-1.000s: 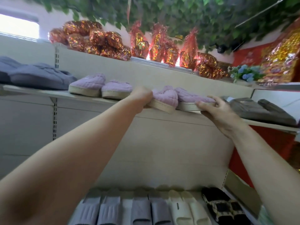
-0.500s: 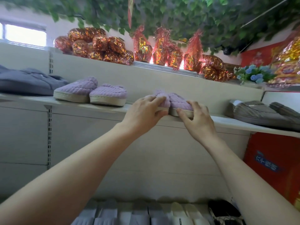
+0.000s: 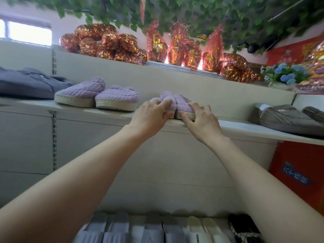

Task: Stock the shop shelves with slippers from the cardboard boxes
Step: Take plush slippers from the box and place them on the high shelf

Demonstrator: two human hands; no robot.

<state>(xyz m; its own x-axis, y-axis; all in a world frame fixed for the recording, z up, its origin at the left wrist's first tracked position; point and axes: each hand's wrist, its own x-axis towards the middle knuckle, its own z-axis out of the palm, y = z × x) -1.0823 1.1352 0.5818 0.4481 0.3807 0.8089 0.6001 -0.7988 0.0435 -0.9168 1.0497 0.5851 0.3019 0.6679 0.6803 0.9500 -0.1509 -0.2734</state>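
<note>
A pair of lilac quilted slippers with pale woven soles sits side by side on the upper white shelf, toes toward me. My left hand grips the left slipper of the pair, fingers curled over its toe. My right hand holds the right slipper, thumb at its sole edge and fingers on top. A second identical lilac pair stands further left on the same shelf. No cardboard box is in view.
Grey slippers lie at the shelf's far left, brown ones at its right. Foil-wrapped parcels and blue flowers sit on top. A lower shelf holds several grey, cream and black slippers. Red packaging stands at right.
Both hands brought the two lilac slippers together and set them flat on the shelf, closer to the middle. My view shifted right and slightly up.
</note>
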